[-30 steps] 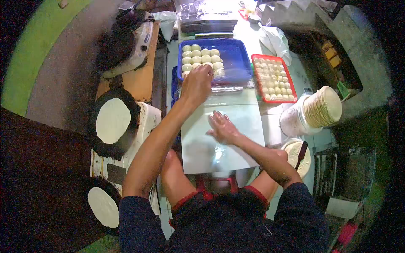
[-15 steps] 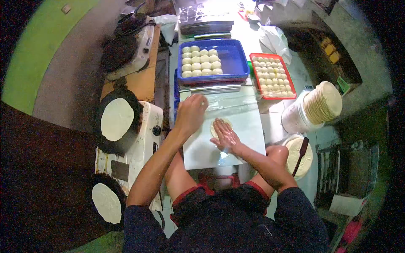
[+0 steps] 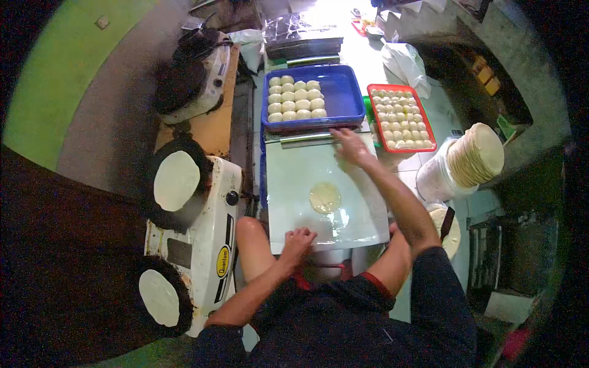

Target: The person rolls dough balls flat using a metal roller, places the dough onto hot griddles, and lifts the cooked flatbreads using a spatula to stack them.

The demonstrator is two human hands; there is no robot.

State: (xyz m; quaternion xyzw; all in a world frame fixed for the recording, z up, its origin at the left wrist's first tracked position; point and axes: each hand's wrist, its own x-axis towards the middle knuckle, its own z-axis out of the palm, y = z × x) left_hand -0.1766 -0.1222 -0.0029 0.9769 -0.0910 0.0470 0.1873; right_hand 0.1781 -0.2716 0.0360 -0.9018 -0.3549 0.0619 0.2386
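Observation:
A flattened round dough piece (image 3: 325, 197) lies on the white board (image 3: 288, 178), with glossy clear plastic around it. My left hand (image 3: 297, 244) is at the board's near edge, left of the dough, its fingers curled together; what they hold, if anything, is too small to tell. My right hand (image 3: 351, 147) reaches over the board's far right part with its fingers apart, just right of a metal bar (image 3: 305, 139). Beyond the bar, a blue tray (image 3: 343, 92) holds several dough balls (image 3: 302, 104) on its left side.
A red tray (image 3: 434, 132) of smaller dough balls stands at the right, near a white bucket (image 3: 434, 178) topped with stacked flatbreads (image 3: 481, 156). At the left, a white stove (image 3: 215, 214) carries two dark pans with flat rounds (image 3: 177, 181). A dark spatula (image 3: 448, 222) lies right.
My left hand has come down from the board's far left to its near edge. My right hand has left the dough and moved away to the far right, uncovering the flattened round.

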